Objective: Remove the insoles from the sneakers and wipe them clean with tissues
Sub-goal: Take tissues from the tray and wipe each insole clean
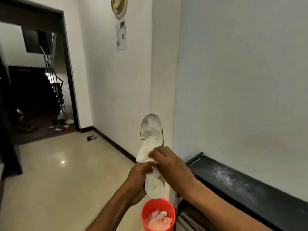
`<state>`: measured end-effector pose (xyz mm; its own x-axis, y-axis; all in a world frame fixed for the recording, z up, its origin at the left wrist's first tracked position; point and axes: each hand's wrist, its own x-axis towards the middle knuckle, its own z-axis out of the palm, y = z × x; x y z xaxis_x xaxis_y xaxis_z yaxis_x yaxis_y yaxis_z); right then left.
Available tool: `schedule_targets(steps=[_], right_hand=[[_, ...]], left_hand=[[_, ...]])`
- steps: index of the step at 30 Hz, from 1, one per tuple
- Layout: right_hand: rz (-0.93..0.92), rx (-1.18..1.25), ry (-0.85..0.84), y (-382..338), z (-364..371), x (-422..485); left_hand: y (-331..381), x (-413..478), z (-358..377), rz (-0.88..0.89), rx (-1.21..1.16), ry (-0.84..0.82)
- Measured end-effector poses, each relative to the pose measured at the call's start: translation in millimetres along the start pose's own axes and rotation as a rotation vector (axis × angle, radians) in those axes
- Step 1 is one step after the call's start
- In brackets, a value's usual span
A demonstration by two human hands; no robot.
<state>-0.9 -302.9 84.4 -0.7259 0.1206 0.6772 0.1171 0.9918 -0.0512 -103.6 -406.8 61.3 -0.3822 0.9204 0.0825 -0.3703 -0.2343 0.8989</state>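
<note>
Down at the bottom edge sits a red bin, open-topped, and inside it there's a heap of crumpled tissues, white with a pinkish cast from the plastic, filling it well up toward the rim. Right above that bin, both hands are up in the air and busy. The left hand has its fingers curled round the lower end of a white insole, gripping it from the left side, and the insole stands nearly upright, with its worn, greyish upper end pointing at the wall. The right hand comes in from the right and pinches a white tissue against the middle of the insole, with the loose part of the tissue spilling out to the left. The insole's bottom tip hangs just over the bin's rim; whether they touch, I cannot tell. To the right, a black table runs along the pale wall, with a white dusty smear on its top and its near corner close beside the right forearm. To the left there's room: a glossy cream floor stretches away to a dark doorway, with a dark baseboard along the wall and one small dark object lying near it, well apart from the hands.
</note>
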Motion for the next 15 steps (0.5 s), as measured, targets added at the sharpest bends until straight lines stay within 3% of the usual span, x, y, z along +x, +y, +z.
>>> schedule_targets(steps=[6, 9, 11, 15], right_hand=[[0.154, -0.189, 0.284, 5, -109, 56], [-0.098, -0.331, 0.167, -17, -126, 57], [-0.155, -0.402, 0.113, -15, -138, 55], [0.112, -0.390, 0.298, 7, -179, 80]], left_hand=[[49, -28, 76, 0.079, -0.144, -0.230], [65, -26, 98, 0.103, -0.116, -0.234], [74, -27, 109, 0.103, -0.136, -0.247], [87, -26, 124, 0.004, -0.162, -0.330]])
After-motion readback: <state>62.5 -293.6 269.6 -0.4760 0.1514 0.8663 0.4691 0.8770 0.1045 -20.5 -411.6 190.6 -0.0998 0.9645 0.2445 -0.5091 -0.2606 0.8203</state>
